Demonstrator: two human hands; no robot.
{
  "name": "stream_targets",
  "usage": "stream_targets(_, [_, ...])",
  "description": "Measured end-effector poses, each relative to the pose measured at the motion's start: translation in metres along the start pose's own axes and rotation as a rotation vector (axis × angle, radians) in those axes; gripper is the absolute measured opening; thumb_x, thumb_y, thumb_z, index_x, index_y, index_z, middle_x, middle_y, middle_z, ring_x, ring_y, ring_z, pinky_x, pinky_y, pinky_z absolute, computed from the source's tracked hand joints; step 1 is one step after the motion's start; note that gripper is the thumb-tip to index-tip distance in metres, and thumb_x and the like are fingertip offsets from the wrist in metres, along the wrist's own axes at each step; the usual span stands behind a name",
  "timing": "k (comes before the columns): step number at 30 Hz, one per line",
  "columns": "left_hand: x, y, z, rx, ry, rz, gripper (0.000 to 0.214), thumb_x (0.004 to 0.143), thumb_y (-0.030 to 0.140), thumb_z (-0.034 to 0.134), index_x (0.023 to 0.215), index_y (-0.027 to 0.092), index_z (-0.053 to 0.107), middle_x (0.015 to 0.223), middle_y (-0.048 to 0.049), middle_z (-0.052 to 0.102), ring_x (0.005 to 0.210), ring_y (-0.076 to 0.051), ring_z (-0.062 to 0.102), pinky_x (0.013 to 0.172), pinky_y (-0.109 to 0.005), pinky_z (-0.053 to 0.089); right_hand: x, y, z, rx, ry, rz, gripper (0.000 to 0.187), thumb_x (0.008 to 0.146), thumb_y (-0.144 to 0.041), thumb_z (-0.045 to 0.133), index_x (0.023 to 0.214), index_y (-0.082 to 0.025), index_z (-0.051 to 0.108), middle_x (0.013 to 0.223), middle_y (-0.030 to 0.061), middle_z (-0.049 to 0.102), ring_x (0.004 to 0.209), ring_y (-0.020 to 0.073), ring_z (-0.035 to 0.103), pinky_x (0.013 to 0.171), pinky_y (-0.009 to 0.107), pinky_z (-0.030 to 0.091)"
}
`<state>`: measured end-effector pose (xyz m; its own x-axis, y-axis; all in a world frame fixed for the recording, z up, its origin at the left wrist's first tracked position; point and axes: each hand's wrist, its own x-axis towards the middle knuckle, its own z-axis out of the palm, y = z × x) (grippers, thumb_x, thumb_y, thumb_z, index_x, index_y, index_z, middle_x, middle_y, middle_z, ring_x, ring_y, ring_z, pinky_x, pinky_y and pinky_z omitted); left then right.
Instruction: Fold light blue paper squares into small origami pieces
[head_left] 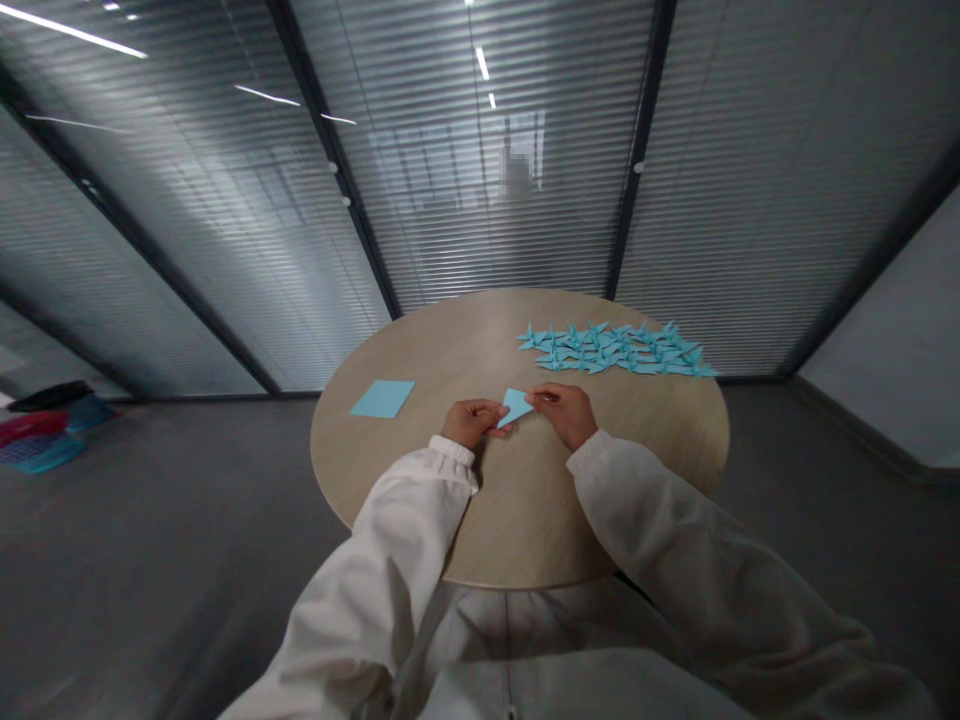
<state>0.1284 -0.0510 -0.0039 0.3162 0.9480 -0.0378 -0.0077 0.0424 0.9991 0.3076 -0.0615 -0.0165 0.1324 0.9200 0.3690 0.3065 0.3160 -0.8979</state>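
Observation:
A light blue paper folded into a triangle [516,405] lies on the round wooden table [525,500] between my hands. My left hand [472,421] pinches its lower left corner with curled fingers. My right hand [564,410] pinches its upper right corner. Both arms wear white sleeves. A flat square of the same blue paper [383,398] rests on the table to the left, apart from my hands. At the far right of the tabletop lies a cluster of several folded blue paper cranes [615,349].
Glass walls with horizontal blinds [480,180] stand behind the table. Dark grey floor surrounds it. Red and blue items [41,432] sit on the floor at the far left.

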Motion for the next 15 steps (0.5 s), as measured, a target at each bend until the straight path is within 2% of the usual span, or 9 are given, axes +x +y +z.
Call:
stream_targets(8, [0.0001, 0.0008, 0.0006, -0.023, -0.021, -0.025, 0.043, 0.045, 0.041, 0.081, 0.069, 0.010, 0.064, 0.059, -0.0038, 0.067, 0.058, -0.017, 0.065, 0.059, -0.029, 0.055, 0.0013, 0.0056, -0.0009, -0.018, -0.008, -0.025, 0.020, 0.070, -0.036, 0.063, 0.080, -0.021, 0.071, 0.073, 0.0015, 0.069, 0.067, 0.0180, 0.063, 0.064, 0.029, 0.049])
stream_targets(13, [0.0008, -0.0006, -0.0009, -0.075, -0.107, -0.117, 0.046, 0.044, 0.042, 0.082, 0.070, 0.009, 0.065, 0.066, -0.0106, 0.068, 0.058, -0.018, 0.065, 0.058, -0.030, 0.056, 0.0038, 0.0080, -0.0029, 0.035, 0.001, -0.036, 0.022, 0.070, -0.037, 0.062, 0.081, -0.020, 0.071, 0.076, 0.0023, 0.070, 0.066, 0.0178, 0.063, 0.066, 0.030, 0.050])
stream_targets(15, [0.0008, -0.0010, -0.0011, -0.065, -0.127, -0.115, 0.045, 0.045, 0.042, 0.082, 0.069, 0.008, 0.064, 0.067, -0.0112, 0.068, 0.056, -0.017, 0.064, 0.056, -0.029, 0.055, 0.0039, 0.0062, -0.0034, 0.053, 0.001, -0.037, 0.023, 0.070, -0.037, 0.062, 0.081, -0.019, 0.071, 0.074, 0.0028, 0.069, 0.065, 0.0177, 0.062, 0.067, 0.030, 0.050])
